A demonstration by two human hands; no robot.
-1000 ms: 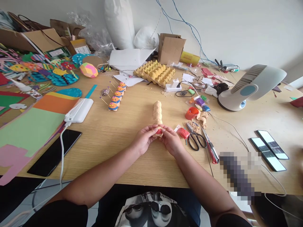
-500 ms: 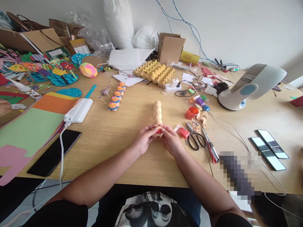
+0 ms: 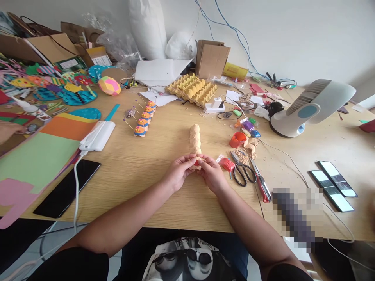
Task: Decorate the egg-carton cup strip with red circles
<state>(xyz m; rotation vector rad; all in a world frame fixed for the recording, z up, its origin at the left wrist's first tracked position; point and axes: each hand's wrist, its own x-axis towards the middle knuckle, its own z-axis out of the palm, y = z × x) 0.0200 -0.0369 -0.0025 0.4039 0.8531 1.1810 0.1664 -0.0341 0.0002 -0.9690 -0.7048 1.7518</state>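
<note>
A peach-coloured egg-carton strip [image 3: 195,138] with a row of bumps lies on the table, pointing away from me. My left hand [image 3: 181,170] is closed on the left side of its near end. From the right, my right hand [image 3: 212,174] is closed on the same end. Both thumbs press at a small red patch [image 3: 197,162] there, which looks like soft clay; the fingers partly cover it. Just right of my right hand lies a plastic-wrapped lump of red clay [image 3: 227,164], beside black-handled scissors [image 3: 243,171] and a utility knife [image 3: 262,183].
A finished egg-carton caterpillar [image 3: 144,120] with pins stands to the left. Behind are a yellow egg tray [image 3: 191,89] and a power strip [image 3: 215,106]. A red cup [image 3: 238,139] and white fan [image 3: 310,109] stand right. A power bank [image 3: 98,136] and another person's hand [image 3: 10,130] are left.
My hands stay at the near end of the strip, with only slight finger movement. At the left edge, the other person's hand has come further into view, with a watch showing.
</note>
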